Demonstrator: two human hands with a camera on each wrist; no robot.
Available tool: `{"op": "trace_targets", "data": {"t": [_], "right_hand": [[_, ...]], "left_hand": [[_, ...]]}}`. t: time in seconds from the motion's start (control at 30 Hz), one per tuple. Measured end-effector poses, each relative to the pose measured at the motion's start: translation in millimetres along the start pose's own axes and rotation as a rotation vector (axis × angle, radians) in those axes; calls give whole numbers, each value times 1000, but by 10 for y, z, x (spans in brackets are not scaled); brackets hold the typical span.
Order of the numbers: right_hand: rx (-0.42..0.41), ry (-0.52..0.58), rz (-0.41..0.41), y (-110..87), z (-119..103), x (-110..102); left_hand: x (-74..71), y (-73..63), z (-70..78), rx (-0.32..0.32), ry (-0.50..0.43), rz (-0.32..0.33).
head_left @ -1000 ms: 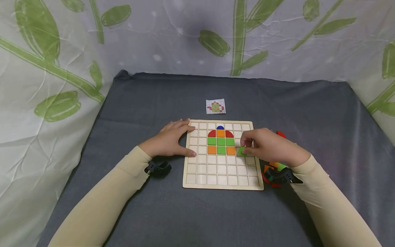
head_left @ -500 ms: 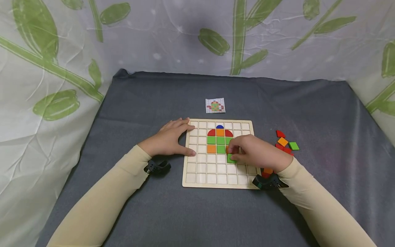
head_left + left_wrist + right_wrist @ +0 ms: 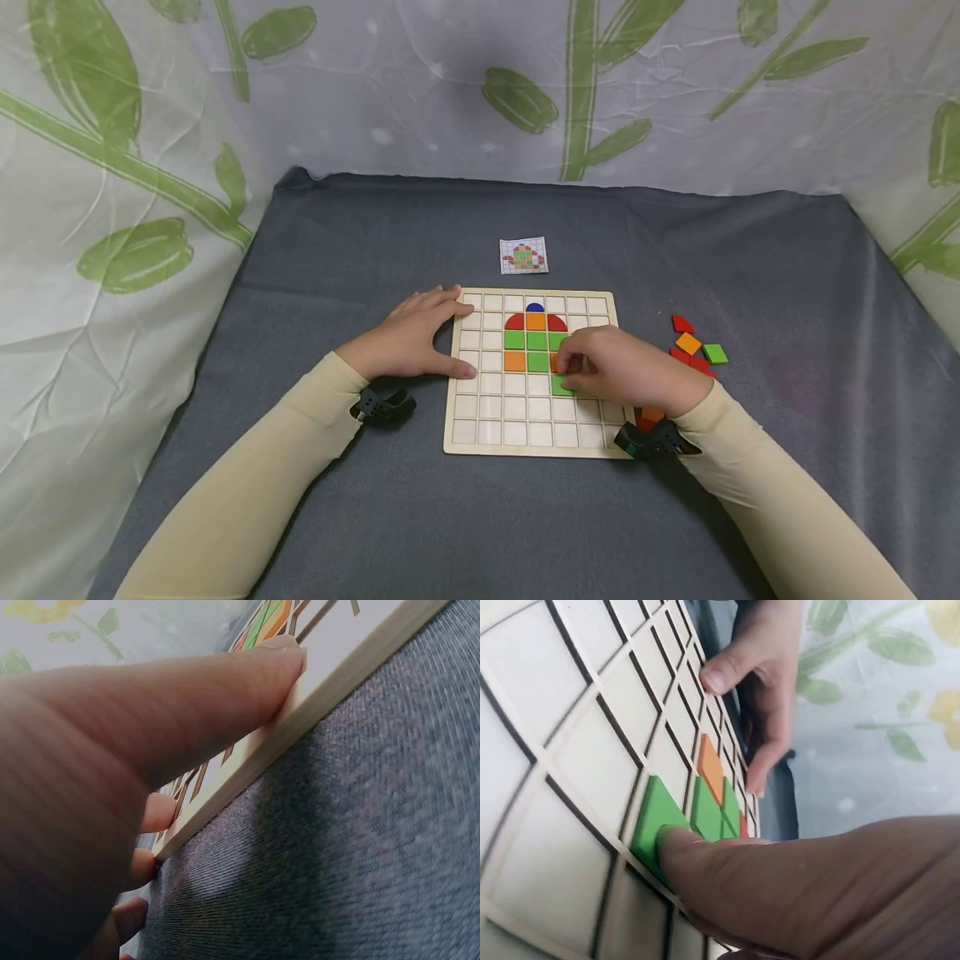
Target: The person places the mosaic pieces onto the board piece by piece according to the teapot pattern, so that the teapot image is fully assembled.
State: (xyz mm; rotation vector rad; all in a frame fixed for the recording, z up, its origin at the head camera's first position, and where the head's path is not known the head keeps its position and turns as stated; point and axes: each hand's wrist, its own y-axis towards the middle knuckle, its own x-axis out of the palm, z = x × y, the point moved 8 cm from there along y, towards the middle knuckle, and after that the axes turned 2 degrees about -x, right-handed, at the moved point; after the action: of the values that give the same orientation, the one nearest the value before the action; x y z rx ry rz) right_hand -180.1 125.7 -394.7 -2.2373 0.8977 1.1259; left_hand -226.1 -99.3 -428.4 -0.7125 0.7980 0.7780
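My left hand [image 3: 408, 337] rests on the left edge of a wooden grid board [image 3: 525, 451], fingers spread, with its thumb on the rim in the left wrist view. Over the board's right half, my right hand [image 3: 630, 367] holds a green square tile [image 3: 649, 817] between thumb and curled fingers. That tile lies at a cell below the right end of the tile pattern; whether it is fully seated I cannot tell. The pattern has a blue half-round tile [image 3: 535, 308] on top, red quarter-round tiles [image 3: 514, 322], and orange [image 3: 514, 361] and green squares [image 3: 537, 340]. My right fingers partly cover an orange square.
A small printed card [image 3: 523, 256] with a coloured grid picture lies behind the board. Right of the board are loose tiles, among them a green square [image 3: 715, 354], an orange square [image 3: 687, 343] and a red piece [image 3: 682, 324]. My right forearm partly covers this pile.
My right hand has carried the green tile left and down to a cell below the pattern, then stays there over the last half second. The left hand stays put.
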Motion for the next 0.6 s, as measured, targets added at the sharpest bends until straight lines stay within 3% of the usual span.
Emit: {"op": "trace_targets", "data": {"t": [0.3,0.6], "right_hand": [[89,-39,21,-146,152,-293],[231,-7,-22,-428,420,-494]], "left_hand": [[-6,-13,-23,-10,-1,-2],[4,24,-24,7,12,-4]]}}
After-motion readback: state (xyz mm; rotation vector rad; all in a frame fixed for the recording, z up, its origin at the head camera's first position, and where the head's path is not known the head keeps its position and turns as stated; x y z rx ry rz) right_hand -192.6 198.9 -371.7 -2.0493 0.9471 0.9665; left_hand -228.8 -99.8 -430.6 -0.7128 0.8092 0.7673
